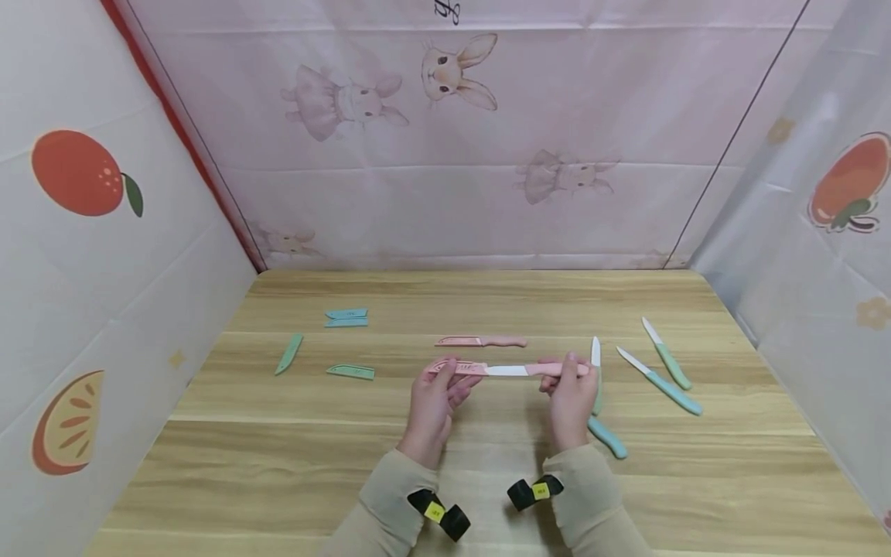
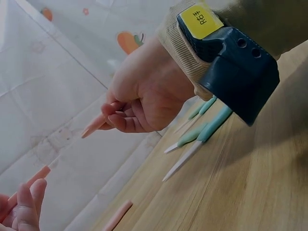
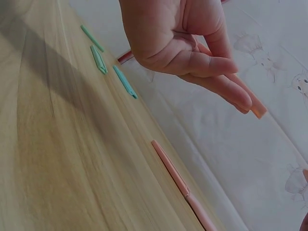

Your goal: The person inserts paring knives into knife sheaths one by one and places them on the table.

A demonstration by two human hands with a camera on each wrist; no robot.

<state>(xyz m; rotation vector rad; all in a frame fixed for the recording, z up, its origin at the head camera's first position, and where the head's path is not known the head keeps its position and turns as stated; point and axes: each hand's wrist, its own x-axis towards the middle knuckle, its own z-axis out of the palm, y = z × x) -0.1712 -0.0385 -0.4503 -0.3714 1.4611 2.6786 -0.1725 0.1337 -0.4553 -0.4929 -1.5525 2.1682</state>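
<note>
My left hand [image 1: 429, 406] pinches a pink knife sheath [image 1: 475, 369] between thumb and fingers, above the wooden table. In my right hand [image 1: 571, 406] is the handle of a paring knife [image 1: 508, 371] with a pink handle and white blade. Knife and sheath lie in one line, the blade's tip end at the sheath's mouth and much of the blade bare. The left wrist view shows the right fingers curled round the pink handle [image 2: 94, 126]. Behind both hands a sheathed pink knife [image 1: 480, 341] lies on the table, seen also in the right wrist view.
Two blue sheaths [image 1: 346, 313] and two green sheaths, one tilted [image 1: 288, 354] and one level [image 1: 351, 372], lie left. On the right are bare knives with green [image 1: 674, 367] and blue [image 1: 674, 393] handles. Another blue handle [image 1: 608, 438] lies beside my right wrist. Printed cloth [image 1: 445, 216] hangs behind.
</note>
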